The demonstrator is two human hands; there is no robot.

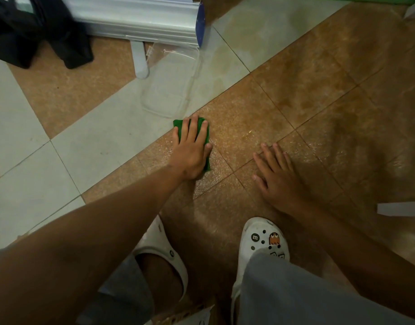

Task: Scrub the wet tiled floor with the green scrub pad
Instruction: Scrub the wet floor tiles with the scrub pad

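a black garment (37, 31) lies crumpled at far left beside a white unit (140, 19). a clear plastic lid (171, 83) sits just beyond the green scrub pad (178, 124), almost touching it. the left hand (192, 153) presses flat on the pad with fingers straight, the pad's edges showing around them. the right hand (276, 177) lies spread on the wet tiled floor (319, 90), holding nothing. white clogs (265, 238) are below.

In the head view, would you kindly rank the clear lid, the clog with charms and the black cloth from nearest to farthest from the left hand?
Measured from the left hand, which presses the green pad:
1. clear lid, on the floor just beyond the fingertips.
2. clog with charms, nearer the camera, to the right.
3. black cloth, far upper-left corner.
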